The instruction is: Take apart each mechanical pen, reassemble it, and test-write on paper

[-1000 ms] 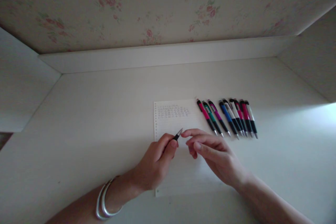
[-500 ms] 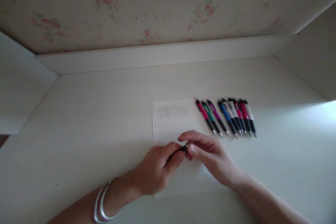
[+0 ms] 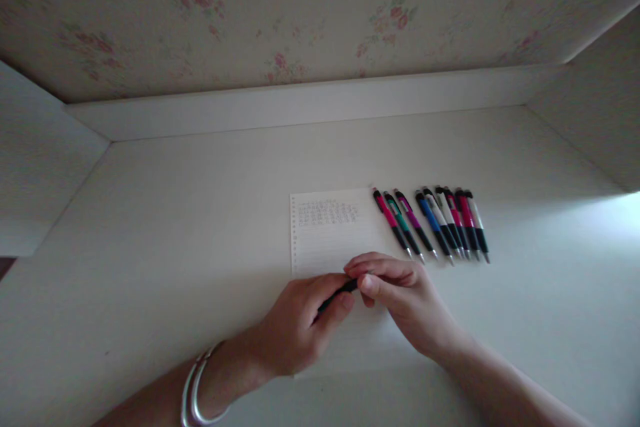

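Above the lower part of a lined, punched sheet of paper [image 3: 320,250], my two hands meet around one pen [image 3: 338,293]. Its black grip section shows between the fingers; the rest is hidden. My left hand [image 3: 303,323], with silver bangles at the wrist, is closed around the pen's body. The fingertips of my right hand [image 3: 405,293] pinch the pen's tip end, the thumb below and the forefinger above. Handwritten rows fill the top of the sheet.
Several pens lie side by side right of the paper: a pink one [image 3: 391,221], a green one [image 3: 403,225], a purple one [image 3: 415,223], a blue one [image 3: 429,217] and others. A white ledge [image 3: 320,103] and side panels border the white desk [image 3: 175,227].
My right fingers have closed in over the pen's tip, which showed more before. My left hand has shifted very slightly. The pens and the paper lie as before.
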Action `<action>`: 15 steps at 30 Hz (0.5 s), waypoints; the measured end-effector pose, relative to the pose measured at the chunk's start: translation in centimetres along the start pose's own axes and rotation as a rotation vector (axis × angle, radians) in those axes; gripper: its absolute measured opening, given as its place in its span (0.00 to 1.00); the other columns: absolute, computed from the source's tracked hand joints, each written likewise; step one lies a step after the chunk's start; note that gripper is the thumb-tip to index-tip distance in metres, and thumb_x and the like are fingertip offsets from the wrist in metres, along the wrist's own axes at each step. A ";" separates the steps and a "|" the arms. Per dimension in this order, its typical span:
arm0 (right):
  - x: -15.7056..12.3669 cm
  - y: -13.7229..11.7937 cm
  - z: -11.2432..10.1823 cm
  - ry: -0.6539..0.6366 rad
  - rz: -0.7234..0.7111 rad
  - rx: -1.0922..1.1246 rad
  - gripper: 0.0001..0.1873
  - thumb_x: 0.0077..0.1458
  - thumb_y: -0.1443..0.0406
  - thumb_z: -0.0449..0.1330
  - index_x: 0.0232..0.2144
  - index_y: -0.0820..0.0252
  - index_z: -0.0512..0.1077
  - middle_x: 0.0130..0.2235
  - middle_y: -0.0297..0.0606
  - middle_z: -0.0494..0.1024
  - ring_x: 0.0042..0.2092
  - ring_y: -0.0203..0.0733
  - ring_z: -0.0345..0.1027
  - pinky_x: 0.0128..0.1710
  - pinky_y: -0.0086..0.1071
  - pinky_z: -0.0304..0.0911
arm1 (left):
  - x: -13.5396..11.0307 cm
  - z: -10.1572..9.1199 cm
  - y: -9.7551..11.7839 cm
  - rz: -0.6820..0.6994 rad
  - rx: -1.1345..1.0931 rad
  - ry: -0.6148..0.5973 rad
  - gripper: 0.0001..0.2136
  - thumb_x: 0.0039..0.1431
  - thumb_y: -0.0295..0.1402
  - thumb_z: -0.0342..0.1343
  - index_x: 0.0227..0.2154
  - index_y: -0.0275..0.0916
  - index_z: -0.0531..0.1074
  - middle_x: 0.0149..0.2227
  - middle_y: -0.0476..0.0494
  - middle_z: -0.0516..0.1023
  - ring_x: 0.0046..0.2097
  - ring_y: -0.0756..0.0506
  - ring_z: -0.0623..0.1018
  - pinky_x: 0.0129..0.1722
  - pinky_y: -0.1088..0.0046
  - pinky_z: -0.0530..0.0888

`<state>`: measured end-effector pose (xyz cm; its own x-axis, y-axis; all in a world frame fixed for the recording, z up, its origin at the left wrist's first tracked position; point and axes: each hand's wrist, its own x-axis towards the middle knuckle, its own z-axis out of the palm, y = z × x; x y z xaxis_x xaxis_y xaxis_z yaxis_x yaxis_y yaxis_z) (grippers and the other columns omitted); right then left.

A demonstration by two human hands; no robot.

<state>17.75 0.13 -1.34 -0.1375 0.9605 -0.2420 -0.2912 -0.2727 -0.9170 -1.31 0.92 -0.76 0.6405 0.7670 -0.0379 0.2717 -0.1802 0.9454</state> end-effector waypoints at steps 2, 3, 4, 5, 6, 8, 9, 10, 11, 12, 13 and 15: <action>0.3 -0.2 -0.3 0.072 -0.011 0.066 0.09 0.50 0.56 0.73 0.30 0.54 0.84 0.34 0.40 0.84 0.24 0.30 0.65 0.23 0.25 0.63 | -0.1 0.0 0.0 0.037 0.037 -0.024 0.13 0.72 0.36 0.46 0.53 0.40 0.70 0.40 0.46 0.78 0.38 0.48 0.76 0.42 0.73 0.71; 0.4 -0.4 -0.5 0.116 -0.016 0.101 0.09 0.50 0.56 0.72 0.30 0.55 0.84 0.33 0.39 0.84 0.23 0.29 0.64 0.22 0.25 0.62 | -0.1 -0.1 -0.1 0.056 0.071 -0.040 0.15 0.72 0.36 0.47 0.57 0.39 0.67 0.39 0.46 0.78 0.37 0.47 0.76 0.40 0.73 0.71; 0.6 -0.6 -0.6 0.154 -0.021 0.136 0.10 0.50 0.56 0.72 0.30 0.55 0.84 0.32 0.38 0.83 0.22 0.28 0.62 0.22 0.24 0.61 | -0.2 -0.1 -0.2 0.076 0.114 -0.051 0.18 0.71 0.37 0.47 0.60 0.38 0.64 0.37 0.46 0.77 0.34 0.47 0.75 0.38 0.72 0.71; 0.8 -0.9 -0.8 0.185 -0.022 0.166 0.11 0.49 0.56 0.73 0.29 0.56 0.83 0.31 0.38 0.83 0.21 0.28 0.61 0.21 0.24 0.60 | -0.3 0.0 -0.3 0.108 0.158 -0.049 0.20 0.71 0.38 0.47 0.62 0.37 0.61 0.35 0.47 0.76 0.32 0.47 0.74 0.36 0.72 0.71; 0.9 -1.0 -0.8 0.206 -0.017 0.190 0.11 0.48 0.55 0.73 0.29 0.57 0.83 0.30 0.38 0.83 0.21 0.27 0.61 0.20 0.23 0.59 | -0.4 0.0 -0.5 0.156 0.199 -0.035 0.22 0.71 0.39 0.47 0.64 0.36 0.58 0.33 0.47 0.76 0.30 0.47 0.74 0.34 0.72 0.71; 1.0 -1.3 -0.8 0.221 0.013 0.217 0.13 0.46 0.55 0.74 0.28 0.58 0.82 0.28 0.37 0.82 0.20 0.26 0.60 0.19 0.21 0.57 | -0.5 0.1 -0.9 0.282 0.262 0.009 0.22 0.73 0.39 0.44 0.65 0.37 0.55 0.32 0.48 0.76 0.30 0.47 0.74 0.35 0.71 0.72; 1.1 -1.3 -0.8 0.220 0.032 0.223 0.14 0.45 0.55 0.75 0.27 0.59 0.82 0.28 0.37 0.82 0.20 0.26 0.60 0.19 0.21 0.57 | -0.5 0.2 -1.0 0.347 0.286 0.017 0.20 0.74 0.39 0.43 0.64 0.39 0.57 0.33 0.47 0.76 0.32 0.47 0.75 0.36 0.71 0.73; 1.0 -1.3 -0.7 0.217 0.053 0.228 0.14 0.44 0.55 0.75 0.27 0.59 0.81 0.27 0.37 0.81 0.20 0.26 0.61 0.19 0.20 0.56 | -0.5 0.3 -1.0 0.403 0.311 0.006 0.19 0.74 0.40 0.43 0.62 0.40 0.60 0.35 0.46 0.77 0.33 0.47 0.76 0.38 0.71 0.73; 1.0 -1.2 -0.6 0.211 0.074 0.232 0.15 0.44 0.55 0.76 0.27 0.60 0.81 0.27 0.37 0.81 0.20 0.26 0.61 0.19 0.20 0.56 | -0.4 0.3 -1.0 0.451 0.336 -0.012 0.17 0.73 0.42 0.44 0.58 0.41 0.64 0.36 0.45 0.78 0.34 0.47 0.77 0.39 0.71 0.74; 0.9 -1.1 -0.5 0.202 0.093 0.235 0.15 0.44 0.55 0.76 0.26 0.60 0.81 0.26 0.37 0.81 0.20 0.26 0.61 0.19 0.20 0.56 | -0.4 0.4 -1.0 0.487 0.363 -0.031 0.17 0.72 0.44 0.46 0.54 0.41 0.68 0.36 0.45 0.78 0.35 0.47 0.77 0.39 0.72 0.74; 0.8 -1.0 -0.4 0.194 0.111 0.236 0.16 0.44 0.55 0.76 0.26 0.60 0.80 0.26 0.36 0.81 0.20 0.26 0.61 0.18 0.19 0.56 | -0.4 0.4 -0.9 0.515 0.390 -0.046 0.18 0.71 0.47 0.47 0.52 0.40 0.70 0.37 0.44 0.78 0.35 0.47 0.78 0.39 0.72 0.74; 0.7 -0.8 -0.2 0.174 0.140 0.232 0.17 0.43 0.54 0.76 0.26 0.61 0.80 0.25 0.36 0.80 0.20 0.26 0.62 0.18 0.19 0.55 | -0.3 0.5 -0.8 0.560 0.438 -0.050 0.20 0.69 0.51 0.48 0.49 0.40 0.72 0.36 0.44 0.79 0.34 0.47 0.78 0.39 0.72 0.75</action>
<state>18.12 1.01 -0.83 -0.0332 0.9025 -0.4295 -0.4920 -0.3888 -0.7790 -1.37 0.51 -1.63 0.7973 0.4596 0.3913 0.1488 -0.7779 0.6106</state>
